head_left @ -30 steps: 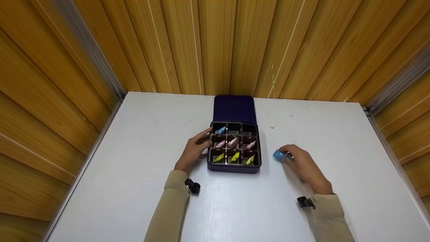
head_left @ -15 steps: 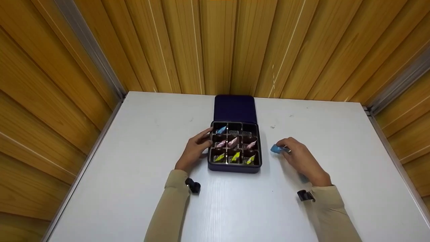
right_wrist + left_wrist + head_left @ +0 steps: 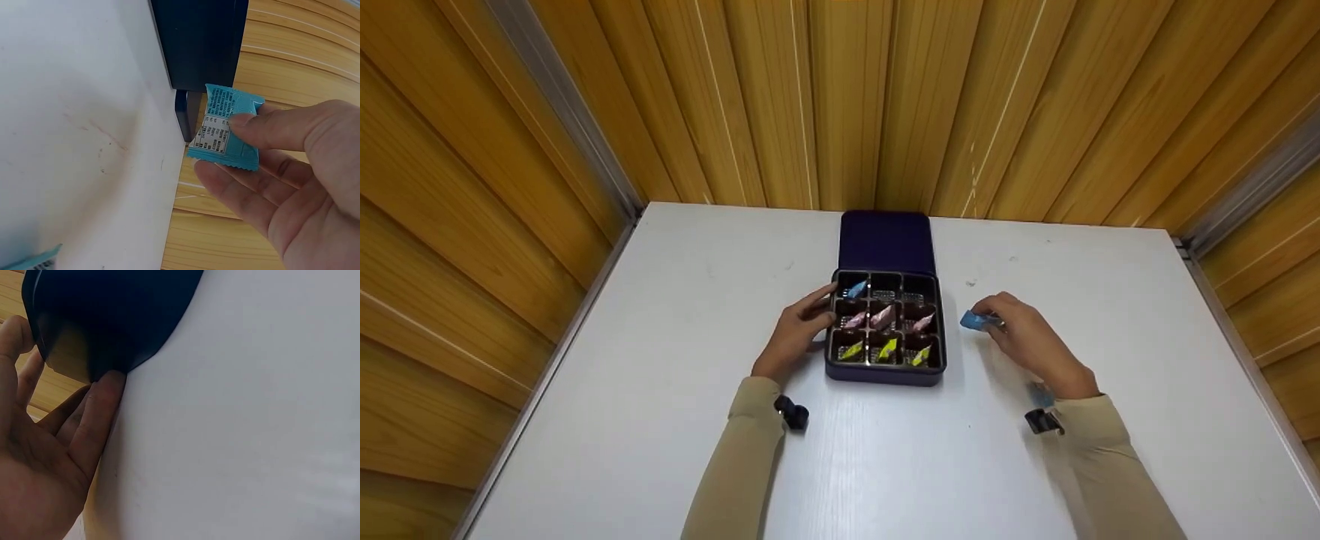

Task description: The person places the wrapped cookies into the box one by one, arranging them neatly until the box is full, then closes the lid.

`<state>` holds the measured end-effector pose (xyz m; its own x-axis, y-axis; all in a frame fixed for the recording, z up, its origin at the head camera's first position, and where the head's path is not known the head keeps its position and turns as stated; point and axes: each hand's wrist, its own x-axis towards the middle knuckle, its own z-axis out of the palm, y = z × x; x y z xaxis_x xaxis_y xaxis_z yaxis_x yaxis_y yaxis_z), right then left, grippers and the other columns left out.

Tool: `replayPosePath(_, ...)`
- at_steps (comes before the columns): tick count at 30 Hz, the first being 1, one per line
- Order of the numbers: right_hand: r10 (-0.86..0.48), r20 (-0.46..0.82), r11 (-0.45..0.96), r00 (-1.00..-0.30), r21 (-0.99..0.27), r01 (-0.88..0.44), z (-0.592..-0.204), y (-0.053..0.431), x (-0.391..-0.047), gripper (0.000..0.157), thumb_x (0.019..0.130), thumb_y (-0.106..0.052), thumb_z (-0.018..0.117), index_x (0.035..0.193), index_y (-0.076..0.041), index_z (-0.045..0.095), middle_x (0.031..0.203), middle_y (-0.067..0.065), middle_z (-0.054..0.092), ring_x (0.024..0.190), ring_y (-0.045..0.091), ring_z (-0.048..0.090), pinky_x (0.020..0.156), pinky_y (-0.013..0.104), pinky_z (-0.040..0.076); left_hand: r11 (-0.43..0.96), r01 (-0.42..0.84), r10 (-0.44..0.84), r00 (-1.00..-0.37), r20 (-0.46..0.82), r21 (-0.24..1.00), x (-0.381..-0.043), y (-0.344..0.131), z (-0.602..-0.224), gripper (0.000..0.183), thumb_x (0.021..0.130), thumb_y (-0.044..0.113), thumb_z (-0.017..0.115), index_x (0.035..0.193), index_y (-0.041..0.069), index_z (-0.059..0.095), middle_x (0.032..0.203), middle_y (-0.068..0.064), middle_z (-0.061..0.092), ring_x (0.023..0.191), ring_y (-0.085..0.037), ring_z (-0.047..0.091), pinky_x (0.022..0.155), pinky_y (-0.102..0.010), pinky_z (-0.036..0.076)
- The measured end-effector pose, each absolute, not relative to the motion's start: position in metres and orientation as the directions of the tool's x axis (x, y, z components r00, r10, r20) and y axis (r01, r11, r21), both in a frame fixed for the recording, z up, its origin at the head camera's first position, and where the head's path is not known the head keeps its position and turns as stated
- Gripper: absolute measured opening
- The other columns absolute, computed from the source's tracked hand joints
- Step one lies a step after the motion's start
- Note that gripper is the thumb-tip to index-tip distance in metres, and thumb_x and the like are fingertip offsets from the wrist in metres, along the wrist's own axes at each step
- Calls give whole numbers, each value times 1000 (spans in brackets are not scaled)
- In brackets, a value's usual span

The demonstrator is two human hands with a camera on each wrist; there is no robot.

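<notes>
In the head view a dark blue box stands on the table with its lid folded back. Inside, a divided tray has three yellow packets in the near row and three pink packets in the middle row. The far row has one blue packet in its left compartment; the other two show none. My left hand rests its straight fingers and thumb against the box's left side. To the right of the box, my right hand pinches a blue wrapped snack packet between thumb and fingers, above the table.
Another blue packet lies on the white table beneath my right wrist, partly hidden. Wood-patterned walls rise behind and at both sides of the table. Black cameras sit on both wrists.
My right hand has moved forward and slightly left with the blue snack packet, uncovering the other blue packet under the wrist. My left hand has stayed at the box.
</notes>
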<state>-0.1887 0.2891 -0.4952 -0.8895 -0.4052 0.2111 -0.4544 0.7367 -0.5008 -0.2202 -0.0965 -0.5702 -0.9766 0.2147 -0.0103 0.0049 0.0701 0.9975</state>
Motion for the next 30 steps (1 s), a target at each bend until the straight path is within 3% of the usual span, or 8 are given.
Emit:
replayPosePath(14, -487, 307, 673, -817, -464, -576, -483, 278, -206, 29, 91, 17, 73, 113, -1, 67, 107, 12, 68, 101, 35, 72, 89, 51, 60, 71, -25, 224, -974, -40, 997, -218, -97, -566, 58, 103, 14, 67, 157, 29, 56, 147, -12, 61, 127, -28, 63, 90, -51, 61)
replayPosePath(30, -541, 317, 638, -779, -449, -626, -473, 264, -225, 28, 91, 15, 75, 113, -1, 69, 105, 12, 68, 100, 32, 71, 85, 50, 60, 58, 1, 225, -974, -12, 998, -219, -96, -567, 58, 102, 10, 67, 157, 26, 56, 145, -13, 63, 125, -30, 64, 92, -50, 60)
